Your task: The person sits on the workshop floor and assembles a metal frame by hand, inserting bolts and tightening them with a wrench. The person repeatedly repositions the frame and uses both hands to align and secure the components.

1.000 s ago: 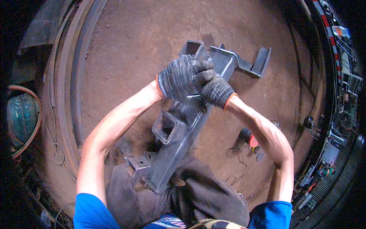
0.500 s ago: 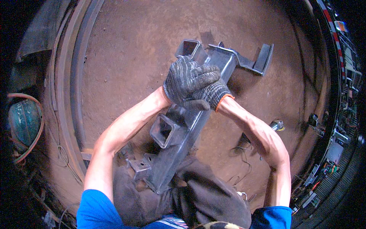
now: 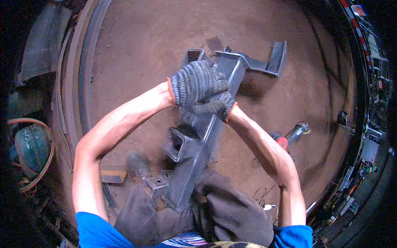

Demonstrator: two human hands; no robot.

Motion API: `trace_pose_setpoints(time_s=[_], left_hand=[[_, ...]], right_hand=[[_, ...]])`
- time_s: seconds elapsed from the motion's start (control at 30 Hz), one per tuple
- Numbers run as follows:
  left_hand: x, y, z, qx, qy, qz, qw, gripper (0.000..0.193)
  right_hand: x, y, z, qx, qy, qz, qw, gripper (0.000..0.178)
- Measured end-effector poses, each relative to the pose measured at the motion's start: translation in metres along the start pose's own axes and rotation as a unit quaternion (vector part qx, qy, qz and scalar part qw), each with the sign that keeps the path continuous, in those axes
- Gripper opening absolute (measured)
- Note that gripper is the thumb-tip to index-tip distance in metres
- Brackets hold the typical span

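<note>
Knitted grey gloves with orange cuffs cover both hands, which are clasped over a long steel beam (image 3: 194,165). My left hand (image 3: 197,84) is closed over my right hand (image 3: 221,102), its thumb lying across the right glove. The fingers of my right hand are mostly hidden beneath it. The beam slopes from between my legs toward the far side. Short square tubes (image 3: 177,144) stick out of its left side. A bent plate bracket (image 3: 264,66) projects from its far end, and a small drilled bracket (image 3: 156,184) sits near my left knee.
An angle grinder (image 3: 295,133) with a cord lies on the brown floor (image 3: 136,49), right of my right forearm. Long steel rails (image 3: 84,78) run along the left. Beyond them stands a green rounded object (image 3: 32,149) with an orange hose. Tools and parts line the right edge.
My left forearm has swung outward to the left, and the clasped hands have shifted slightly left. The beam sits a little further left in view. More of the grinder shows.
</note>
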State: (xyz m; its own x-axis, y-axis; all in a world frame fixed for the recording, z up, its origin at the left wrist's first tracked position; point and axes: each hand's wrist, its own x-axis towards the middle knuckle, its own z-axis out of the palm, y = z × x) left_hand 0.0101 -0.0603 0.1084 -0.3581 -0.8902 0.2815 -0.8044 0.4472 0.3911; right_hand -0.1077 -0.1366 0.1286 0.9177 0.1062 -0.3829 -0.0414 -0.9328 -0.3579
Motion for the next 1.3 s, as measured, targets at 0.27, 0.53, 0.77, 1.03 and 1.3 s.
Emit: trace_pose_setpoints(time_s=[0.27,0.53,0.77,1.03,1.3], left_hand=[[-0.008,0.013,0.015,-0.018,0.170,-0.057,0.984,0.057],[0.026,0.003,0.003,-0.018,0.020,-0.030,0.999,0.041],[0.091,0.007,-0.002,-0.073,-0.452,-0.099,0.883,0.058],[0.081,0.019,-0.022,-0.029,-0.319,-0.143,0.936,0.067],[0.061,0.022,-0.034,-0.026,-0.102,-0.150,0.983,0.069]], right_hand=[[-0.006,0.010,0.034,0.092,0.116,-0.009,0.989,0.070],[-0.021,0.014,0.029,0.167,0.174,-0.054,0.969,0.050],[-0.026,0.009,0.063,0.569,0.263,0.085,0.775,0.040],[-0.001,-0.001,0.113,0.954,0.209,0.019,0.215,0.029],[0.001,0.010,0.118,0.977,0.102,-0.134,0.129,0.035]])
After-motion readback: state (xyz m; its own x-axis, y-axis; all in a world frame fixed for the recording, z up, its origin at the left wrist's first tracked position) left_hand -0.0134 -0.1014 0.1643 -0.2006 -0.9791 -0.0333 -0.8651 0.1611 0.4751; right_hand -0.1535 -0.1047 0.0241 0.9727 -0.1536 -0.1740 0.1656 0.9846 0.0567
